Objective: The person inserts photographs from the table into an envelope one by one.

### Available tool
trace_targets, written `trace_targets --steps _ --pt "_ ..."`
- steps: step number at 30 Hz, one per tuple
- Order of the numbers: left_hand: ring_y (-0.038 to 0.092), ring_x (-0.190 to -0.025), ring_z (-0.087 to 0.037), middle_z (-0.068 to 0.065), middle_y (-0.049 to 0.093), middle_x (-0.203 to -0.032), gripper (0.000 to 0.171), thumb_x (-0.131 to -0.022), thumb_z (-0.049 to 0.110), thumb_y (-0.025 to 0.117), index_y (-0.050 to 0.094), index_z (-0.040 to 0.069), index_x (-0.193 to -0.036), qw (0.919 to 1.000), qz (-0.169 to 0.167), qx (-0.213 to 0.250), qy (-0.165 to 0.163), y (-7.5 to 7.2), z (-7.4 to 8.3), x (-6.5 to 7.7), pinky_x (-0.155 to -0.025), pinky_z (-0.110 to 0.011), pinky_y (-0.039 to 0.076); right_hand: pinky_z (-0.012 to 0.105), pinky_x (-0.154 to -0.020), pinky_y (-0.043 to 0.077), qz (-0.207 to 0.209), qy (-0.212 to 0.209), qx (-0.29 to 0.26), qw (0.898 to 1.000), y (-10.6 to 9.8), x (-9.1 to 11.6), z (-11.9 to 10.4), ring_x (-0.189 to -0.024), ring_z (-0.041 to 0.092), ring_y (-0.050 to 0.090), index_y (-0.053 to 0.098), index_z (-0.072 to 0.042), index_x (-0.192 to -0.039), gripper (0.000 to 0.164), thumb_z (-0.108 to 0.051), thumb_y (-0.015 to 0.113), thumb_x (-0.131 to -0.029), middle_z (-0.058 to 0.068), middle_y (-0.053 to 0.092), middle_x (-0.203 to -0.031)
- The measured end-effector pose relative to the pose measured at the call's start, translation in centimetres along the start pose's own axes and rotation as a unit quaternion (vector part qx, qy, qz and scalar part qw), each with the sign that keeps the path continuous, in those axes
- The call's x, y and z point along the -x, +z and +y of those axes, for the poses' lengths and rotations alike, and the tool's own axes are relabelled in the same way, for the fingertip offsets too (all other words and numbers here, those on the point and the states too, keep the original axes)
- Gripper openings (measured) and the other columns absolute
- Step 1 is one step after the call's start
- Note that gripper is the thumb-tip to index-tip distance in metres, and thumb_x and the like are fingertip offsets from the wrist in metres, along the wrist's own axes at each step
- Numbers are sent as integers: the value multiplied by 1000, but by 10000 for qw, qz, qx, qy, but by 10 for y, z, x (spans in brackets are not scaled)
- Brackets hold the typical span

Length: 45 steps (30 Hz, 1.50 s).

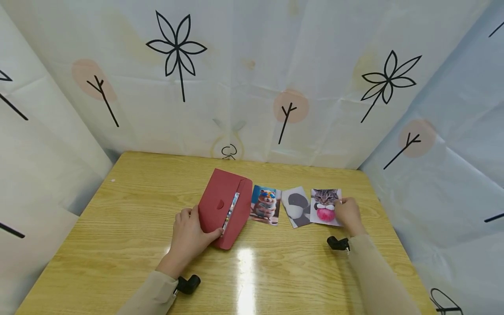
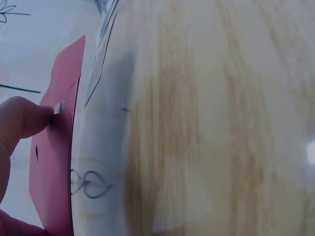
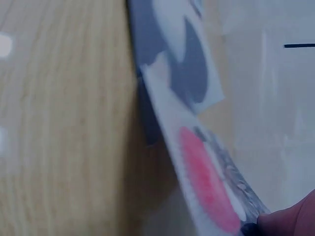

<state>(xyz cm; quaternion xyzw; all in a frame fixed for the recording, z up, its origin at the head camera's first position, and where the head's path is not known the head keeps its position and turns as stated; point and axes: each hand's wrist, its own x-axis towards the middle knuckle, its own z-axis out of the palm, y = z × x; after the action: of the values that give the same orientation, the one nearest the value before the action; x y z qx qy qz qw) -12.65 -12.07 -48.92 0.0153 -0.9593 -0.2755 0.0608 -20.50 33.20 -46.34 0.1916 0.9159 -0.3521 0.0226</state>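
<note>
My left hand (image 1: 189,238) grips a red envelope (image 1: 212,199) by its left side and lower edge, thumb across the front in the left wrist view. The envelope's flap side faces right, and a strip of picture cards (image 1: 231,211) shows in its slot. At the right, my right hand (image 1: 349,215) pinches the right edge of a cat card (image 1: 325,209) with a pink ball shape on it. In the right wrist view this card is tilted, its far corner overlapping a grey-and-white card (image 3: 189,59). A hamster card (image 1: 266,205) with blue glasses lies beside the envelope.
The wooden table (image 1: 130,227) has a bright reflection near its front middle. A white curtain (image 1: 244,78) with black flower drawings rises behind it and at both sides. Black wrist cameras (image 1: 189,284) are strapped over beige sleeves (image 1: 151,293).
</note>
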Motion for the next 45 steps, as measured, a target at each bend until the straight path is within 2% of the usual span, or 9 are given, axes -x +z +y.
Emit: trace_targets --steps 3,9,16,21,29,37,41,45 --pt "38 -105 -37 -23 44 -118 104 -67 60 78 41 -9 -136 10000 21 -17 31 1 -1 0 -82 -48 37 46 -83 42 -144 -73 -262 9995 -8 1 -8 -102 36 48 43 14 -124 42 -22 36 -103 28 48 -115" --pt "38 -105 -37 -24 44 -118 104 -67 59 78 41 -10 -135 10000 31 -38 53 1 -1 0 -83 -49 37 43 -84 44 -108 -328 -653 9973 -19 6 -30 -106 34 48 40 11 -133 48 -26 36 -103 26 47 -120" --pt "38 -105 -38 -25 43 -118 104 -67 59 78 41 -10 -135 9999 57 -50 68 1 -1 0 -83 -50 36 33 -76 42 -37 -588 -934 9939 -17 14 -56 -98 26 48 46 7 -128 42 -27 43 -103 20 49 -113" --pt "37 -106 -39 -26 44 -118 105 -67 60 78 41 -11 -135 9999 77 -59 87 1 -1 0 -84 -51 36 31 -79 44 -379 -746 -1289 9881 -12 21 -70 -100 25 50 46 6 -129 44 -29 46 -102 20 51 -118" --pt "38 -105 -38 -25 44 -119 105 -67 60 78 41 -10 -135 10000 73 -36 26 2 -1 0 -83 -50 37 28 -78 49 -850 -964 -1873 9739 8 35 -93 -95 21 56 49 4 -126 40 -27 51 -101 17 58 -115" --pt "37 -107 -39 -26 43 -121 105 -67 60 78 41 -10 -136 10000 47 -50 12 2 1 1 -85 -51 36 30 -77 51 -1268 -1159 -2666 9484 43 50 -106 -91 20 58 50 4 -118 30 -20 55 -100 16 61 -109" --pt "37 -108 -39 -26 43 -120 105 -67 60 78 41 -11 -136 9999 66 -79 31 1 1 1 -87 -51 36 41 -83 52 -1479 -1240 -2849 9389 61 57 -110 -86 20 61 52 4 -113 25 -17 56 -99 15 63 -101" --pt "37 -109 -39 -27 44 -120 105 -67 60 78 41 -11 -135 9999 84 -98 26 1 1 1 -88 -51 36 51 -88 47 -1673 -1221 -2875 9351 76 65 -116 -84 20 60 52 3 -111 24 -17 57 -99 13 62 -96"
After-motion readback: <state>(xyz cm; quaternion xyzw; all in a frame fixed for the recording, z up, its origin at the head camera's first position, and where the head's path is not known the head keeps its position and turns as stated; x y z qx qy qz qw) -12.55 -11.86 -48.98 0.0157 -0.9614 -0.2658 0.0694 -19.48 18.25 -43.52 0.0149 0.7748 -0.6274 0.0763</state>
